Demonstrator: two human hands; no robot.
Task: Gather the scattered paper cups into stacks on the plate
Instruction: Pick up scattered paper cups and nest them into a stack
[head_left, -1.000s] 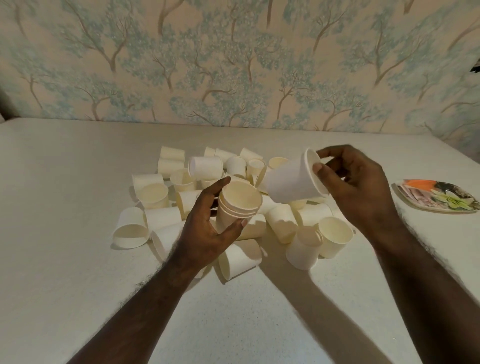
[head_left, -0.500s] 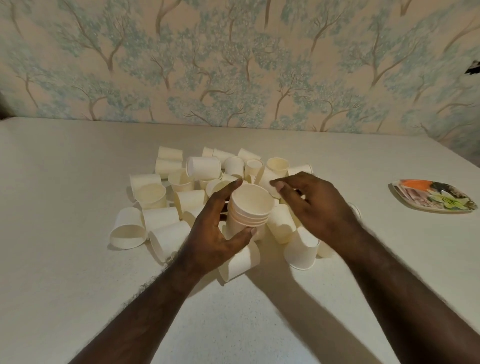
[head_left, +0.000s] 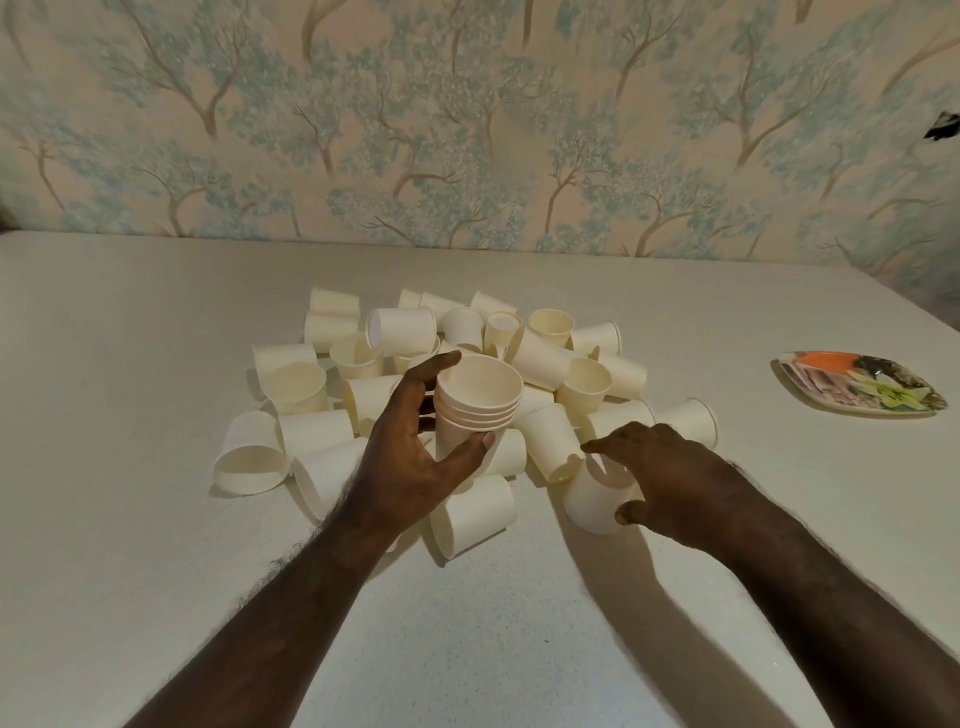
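A stack (head_left: 477, 400) of nested paper cups, mouth up, is held upright above the heap by the left hand (head_left: 410, 457), whose thumb and fingers are curled around its wall. Four rims are counted at its top. Under and around it a heap of loose cups (head_left: 540, 358) is spread over the middle of the table (head_left: 130, 519), most lying on their sides, a few upright. The right hand (head_left: 670, 483) is laid over one cup (head_left: 592, 501) at the near right edge of the heap, the fingers spread and half open, thumb against the cup's side; a firm grasp cannot be confirmed. A patterned plate (head_left: 860, 382) is seen well apart from the heap, near the table's right edge, with no cups on it. The far edge is met by wallpaper (head_left: 467, 130) printed with trees.
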